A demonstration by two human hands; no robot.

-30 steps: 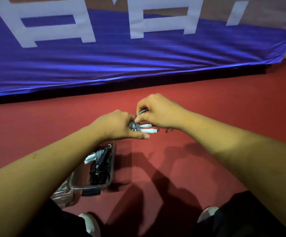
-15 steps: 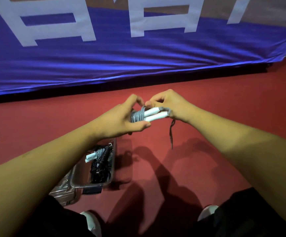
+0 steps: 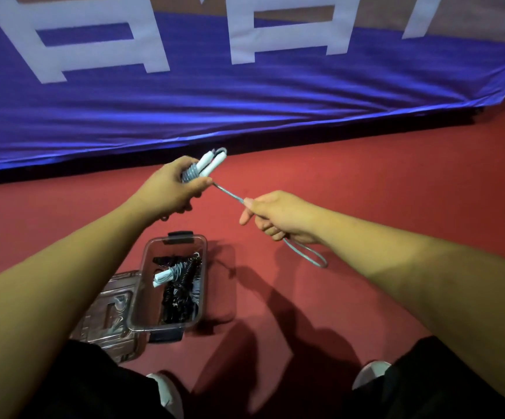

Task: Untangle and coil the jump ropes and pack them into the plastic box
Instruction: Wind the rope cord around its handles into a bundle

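On floor (image 3: 366, 176) at 7 o'clock, plastic box (image 3: 139, 285) with 2 coiled ropes (image 3: 181, 294) inside, lid (image 3: 106, 316) at its 8 o'clock. Beyond, jump rope (image 3: 230, 193) stretched between left hand (image 3: 169, 189) and right hand (image 3: 278, 216).

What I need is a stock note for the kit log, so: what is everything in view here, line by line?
grey jump rope: one, grey cord with white handles, partly wound, held between both hands; a loose loop hangs below the right hand
plastic box: one, clear with dark latches, open on the floor below the left hand
packed ropes: at least two, one black, one grey with white handles, inside the box
lid: one, clear, on the floor at the box's left
blue banner: one, blue with white letters, along the floor's far edge
floor: red
shoes: two, white, bottom edge
left hand: grips the wound bundle
right hand: grips the rope's loose tail
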